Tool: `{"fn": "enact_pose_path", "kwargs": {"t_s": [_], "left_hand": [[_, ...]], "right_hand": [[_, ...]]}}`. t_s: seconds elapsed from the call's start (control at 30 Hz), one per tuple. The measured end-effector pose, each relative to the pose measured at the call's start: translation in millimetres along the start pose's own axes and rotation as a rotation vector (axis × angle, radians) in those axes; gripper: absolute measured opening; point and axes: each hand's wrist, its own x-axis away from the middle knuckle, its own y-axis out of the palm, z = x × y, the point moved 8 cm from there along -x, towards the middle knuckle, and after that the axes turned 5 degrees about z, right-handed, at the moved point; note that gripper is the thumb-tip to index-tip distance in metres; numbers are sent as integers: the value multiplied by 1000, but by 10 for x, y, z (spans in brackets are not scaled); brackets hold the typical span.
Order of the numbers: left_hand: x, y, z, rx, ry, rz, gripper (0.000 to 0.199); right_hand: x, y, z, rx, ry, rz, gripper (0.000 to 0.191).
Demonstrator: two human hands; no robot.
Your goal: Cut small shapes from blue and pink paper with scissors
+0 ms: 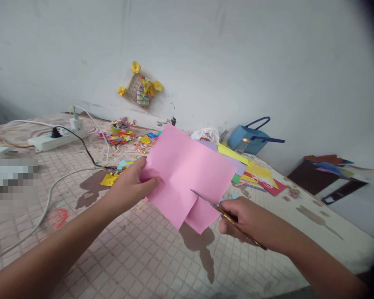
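Note:
A pink sheet of paper (183,162) is held up above the table, with a cut running in from its lower edge. My left hand (137,178) pinches the sheet at its left edge, thumb in front. My right hand (243,220) is closed around a pair of scissors (226,216), whose blades lie across the lower right part of the paper, tips pointing up and left. Beside the cut, a flap of the sheet (202,216) hangs a little apart from the rest.
A power strip (59,139) with cables lies on the patterned table (112,257) at the left. Paper scraps (121,138) and a flower pot (120,126) stand behind. Coloured sheets (262,172) and a blue bag (247,139) are at the right. A wall decoration (141,91) hangs behind.

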Motion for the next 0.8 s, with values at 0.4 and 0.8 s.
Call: {"fn": "enact_pose_path", "kwargs": {"t_s": [0.4, 0.8], "left_hand": [[-11, 24, -31, 14, 15, -18, 25], [-36, 52, -98, 45, 12, -41, 27]], "right_hand": [[-8, 21, 9, -26, 5, -8, 45], [-30, 33, 22, 67, -84, 60, 42]]}}
